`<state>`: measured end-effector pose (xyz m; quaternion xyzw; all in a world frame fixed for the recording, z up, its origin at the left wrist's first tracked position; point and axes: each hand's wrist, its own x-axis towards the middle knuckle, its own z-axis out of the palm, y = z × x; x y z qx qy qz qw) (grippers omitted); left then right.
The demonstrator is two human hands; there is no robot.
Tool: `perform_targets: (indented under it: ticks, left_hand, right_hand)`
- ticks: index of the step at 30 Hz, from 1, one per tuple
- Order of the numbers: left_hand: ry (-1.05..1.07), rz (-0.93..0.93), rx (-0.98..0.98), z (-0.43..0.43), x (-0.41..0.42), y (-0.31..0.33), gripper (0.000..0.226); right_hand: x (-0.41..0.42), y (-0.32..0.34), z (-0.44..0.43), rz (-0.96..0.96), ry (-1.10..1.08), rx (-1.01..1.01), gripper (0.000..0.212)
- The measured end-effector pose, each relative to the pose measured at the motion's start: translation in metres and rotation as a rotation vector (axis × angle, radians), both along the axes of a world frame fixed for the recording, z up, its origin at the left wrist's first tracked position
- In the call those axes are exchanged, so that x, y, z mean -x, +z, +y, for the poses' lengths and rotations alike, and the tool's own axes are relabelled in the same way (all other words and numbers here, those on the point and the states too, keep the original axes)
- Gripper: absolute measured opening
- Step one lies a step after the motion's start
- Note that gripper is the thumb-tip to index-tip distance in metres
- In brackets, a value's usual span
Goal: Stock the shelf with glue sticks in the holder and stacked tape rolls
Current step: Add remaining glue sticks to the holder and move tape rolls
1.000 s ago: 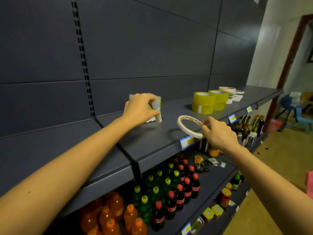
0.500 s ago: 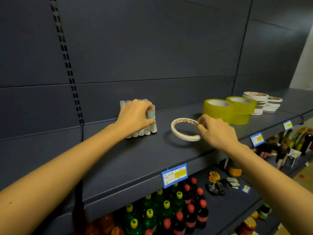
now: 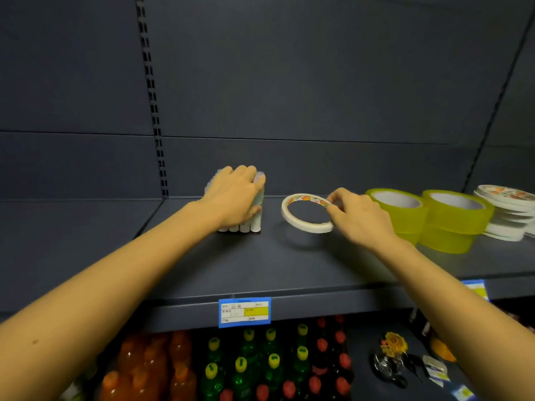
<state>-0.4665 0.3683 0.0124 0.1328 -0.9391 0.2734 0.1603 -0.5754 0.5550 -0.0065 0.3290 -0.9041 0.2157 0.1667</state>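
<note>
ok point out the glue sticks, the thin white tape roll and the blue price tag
glue sticks (image 3: 244, 227), head view, white bottom ends
thin white tape roll (image 3: 304, 227), head view, near edge of the ring
blue price tag (image 3: 244, 312), head view, centre of the label

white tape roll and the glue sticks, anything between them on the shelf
Nothing: the head view shows only bare shelf between the glue sticks and the white tape roll.

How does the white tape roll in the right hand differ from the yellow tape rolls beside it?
The white tape roll is narrow and pale; the yellow tape rolls are broad and yellow-green. The white tape roll is single, pinched by the right hand; the yellow tape rolls sit stacked in pairs. Both are open rings.
</note>
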Motion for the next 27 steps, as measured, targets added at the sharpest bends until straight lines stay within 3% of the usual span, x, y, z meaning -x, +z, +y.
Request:
perform_targets:
  ticks: [10, 17, 27]
  left_hand:
    - [0.206, 0.083, -0.025, 0.036, 0.014, 0.008, 0.056]
    - [0.003, 0.272, -0.381, 0.111, 0.047, 0.018, 0.039]
    - [-0.201, 0.281, -0.49, 0.186, 0.14, 0.043, 0.034]
  right_hand:
    - [0.019, 0.018, 0.054, 0.017, 0.13, 0.092, 0.023]
    - [0.06, 0.029, 0.138, -0.038, 0.079, 0.105, 0.023]
    - [0.153, 0.041, 0.253, -0.077, -0.252, 0.098, 0.027]
